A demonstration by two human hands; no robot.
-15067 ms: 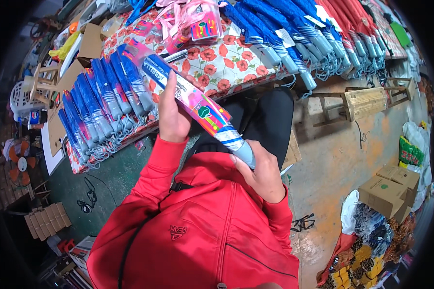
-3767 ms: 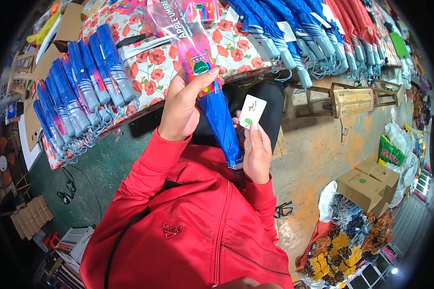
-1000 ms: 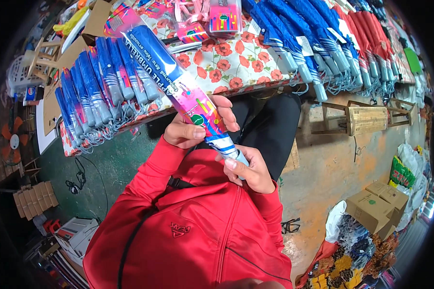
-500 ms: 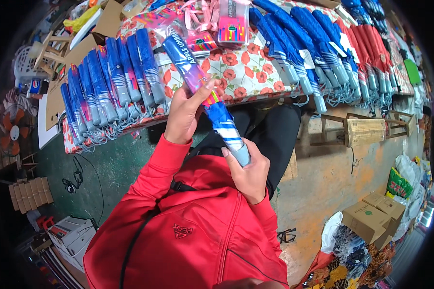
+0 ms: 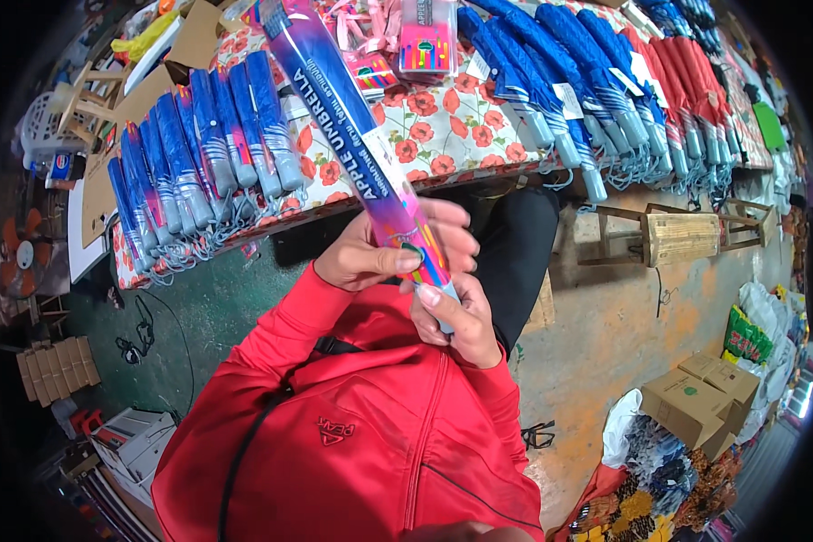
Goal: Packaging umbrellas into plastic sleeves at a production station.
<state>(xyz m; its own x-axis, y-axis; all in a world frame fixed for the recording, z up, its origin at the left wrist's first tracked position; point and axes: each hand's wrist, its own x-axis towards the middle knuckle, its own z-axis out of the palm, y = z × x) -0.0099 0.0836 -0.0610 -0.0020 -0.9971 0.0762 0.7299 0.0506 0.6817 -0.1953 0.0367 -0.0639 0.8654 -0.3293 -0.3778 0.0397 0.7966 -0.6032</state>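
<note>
We hold the sleeved umbrella (image 5: 361, 144) slanting from 11 to 5 o'clock above our lap; our left hand (image 5: 370, 257) pinches its middle, our right hand (image 5: 456, 316) wraps its lower end. The slick sleeve could slip toward the folded blue umbrellas (image 5: 199, 154) on the tabletop (image 5: 443, 135).

Bright even daylight, sharp, fisheye-bent dark rim

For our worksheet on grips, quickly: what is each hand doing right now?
Left hand: closed around the middle of the packaged umbrella.
Right hand: closed around that umbrella's lower end.
</note>
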